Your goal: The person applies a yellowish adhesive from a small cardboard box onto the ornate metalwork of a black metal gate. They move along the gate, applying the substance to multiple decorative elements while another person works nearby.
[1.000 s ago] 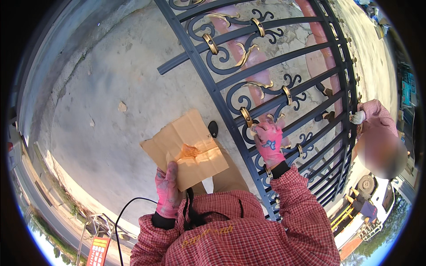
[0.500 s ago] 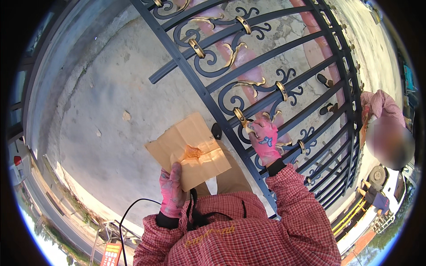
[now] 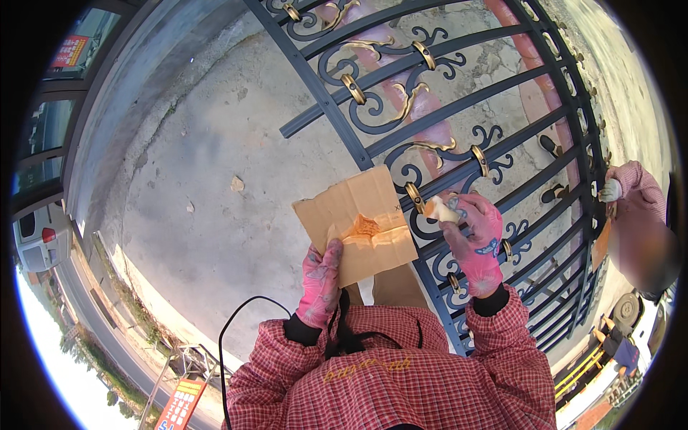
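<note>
My left hand (image 3: 320,283), in a pink glove, grips the lower left edge of a flat brown cardboard piece (image 3: 322,215), its thumb on top. A wet gold-orange paint patch (image 3: 364,227) lies mid-cardboard. In my pink-gloved right hand (image 3: 479,244), a small pale sponge-like piece (image 3: 442,210) with an orange-stained tip is pinched between thumb and fingers. That hand is above a dark metal gate panel (image 3: 337,122), beside a gold collar (image 3: 413,197) on one of its scrolls. Whether the piece touches the metal I cannot tell. Several other collars and leaf tips are gold.
At the right, another person's checked sleeve (image 3: 634,188) and gloved hand (image 3: 610,190) are by the panel's far edge. A black cable (image 3: 223,337) curves at my left. A stone (image 3: 237,183) lies on the concrete. A red sign (image 3: 179,405) stands lower left.
My right hand has drawn back from the scrollwork and turned, so the pale piece now shows. In the picture, the cardboard and gate have shifted right as the view moved.
</note>
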`<action>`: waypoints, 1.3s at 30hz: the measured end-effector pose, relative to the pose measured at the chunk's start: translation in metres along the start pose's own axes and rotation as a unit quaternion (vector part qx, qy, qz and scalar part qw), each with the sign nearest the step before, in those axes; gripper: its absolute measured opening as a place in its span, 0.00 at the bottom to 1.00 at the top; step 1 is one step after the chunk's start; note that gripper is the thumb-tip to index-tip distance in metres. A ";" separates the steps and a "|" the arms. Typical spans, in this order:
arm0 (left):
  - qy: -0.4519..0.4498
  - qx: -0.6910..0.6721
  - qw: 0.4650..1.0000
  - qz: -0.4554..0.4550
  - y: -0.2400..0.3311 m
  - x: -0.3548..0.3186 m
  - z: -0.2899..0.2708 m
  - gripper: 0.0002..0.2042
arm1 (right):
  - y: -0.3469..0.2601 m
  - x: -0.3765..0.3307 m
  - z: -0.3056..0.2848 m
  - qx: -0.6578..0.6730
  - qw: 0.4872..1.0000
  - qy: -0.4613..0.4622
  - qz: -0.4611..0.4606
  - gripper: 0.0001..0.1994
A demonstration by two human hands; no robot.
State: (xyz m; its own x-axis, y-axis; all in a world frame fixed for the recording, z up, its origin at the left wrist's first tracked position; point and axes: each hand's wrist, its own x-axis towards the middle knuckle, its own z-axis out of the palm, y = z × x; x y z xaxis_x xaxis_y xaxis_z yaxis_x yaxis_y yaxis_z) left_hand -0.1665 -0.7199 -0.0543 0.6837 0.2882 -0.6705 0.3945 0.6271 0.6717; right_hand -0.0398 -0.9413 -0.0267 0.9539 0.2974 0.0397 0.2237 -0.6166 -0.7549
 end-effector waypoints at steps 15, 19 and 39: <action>-0.074 0.043 0.996 -0.027 0.042 0.065 -0.003 0.16 | -0.049 0.049 0.043 -0.184 0.973 -0.090 -0.107 0.16; -0.049 0.026 0.998 -0.012 0.047 0.087 -0.029 0.13 | -0.016 0.063 0.038 -0.125 0.989 0.015 0.075 0.14; -0.022 0.034 0.997 -0.060 0.077 0.103 -0.034 0.17 | 0.078 0.098 0.067 -0.166 0.973 0.077 0.139 0.15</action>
State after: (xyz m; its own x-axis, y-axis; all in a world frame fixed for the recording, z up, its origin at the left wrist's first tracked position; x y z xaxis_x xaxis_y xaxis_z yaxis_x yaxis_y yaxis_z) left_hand -0.0865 -0.6172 -0.0819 0.6543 0.1807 -0.7343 0.5151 0.6044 0.6077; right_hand 0.0577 -0.9114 -0.1260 0.9998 -0.0114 -0.0190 -0.0194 -0.8663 -0.4991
